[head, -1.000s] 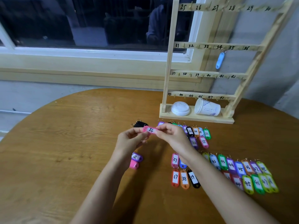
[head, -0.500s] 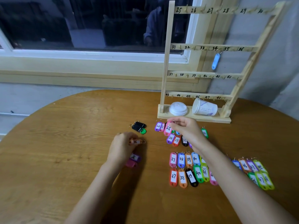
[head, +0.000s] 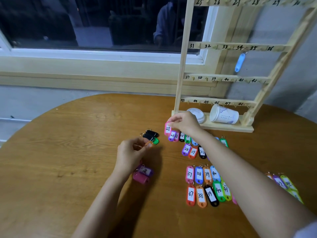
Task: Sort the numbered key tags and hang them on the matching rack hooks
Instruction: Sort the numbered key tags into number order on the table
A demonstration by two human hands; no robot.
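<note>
One pink tag marked 25 (head: 167, 129) hung from the right hand (head: 184, 123). Its ring end was pinched between the thumb and curled fingers (head: 175, 120), with the label facing the camera. It sat just above the far end of the laid-out tags and just in front of the rack's base.

The left hand (head: 130, 152) was held low over the surface (head: 60, 152), fingers curled together on a small orange tag (head: 148, 144); number not readable. Just beyond it lay two black tags (head: 151, 134) and a green tag (head: 156, 141), bunched and touching. Beside the left wrist, a purple tag (head: 146, 170) rested partly on a magenta tag (head: 141, 179).

Under the right hand and forearm ran a far row (head: 172, 135) starting at 26, partly hidden. Below it lay a purple 28, an orange 29 and a black 31. Nearer the person were two more rows: the upper row (head: 199, 174) read 37, 38, 39, 40, and the lower row (head: 200, 195) read 37, 38, 39, 40, 41. More tags showed to the right of the forearm, mostly covered.

The wooden rack (head: 182, 66) stood upright at the far edge of the surface. Its four visible rails were numbered 25–30, 31–36, 37–42 and 43–48. One light blue tag (head: 239, 62) hung from a hook between the 34 and 35 marks; its number could not be seen.

On the rack's base a white paper cup (head: 223, 115) lay on its side. A white lid (head: 197, 112) sat beside it, partly behind the right hand. A window (head: 85, 23) with dark glass ran behind.
</note>
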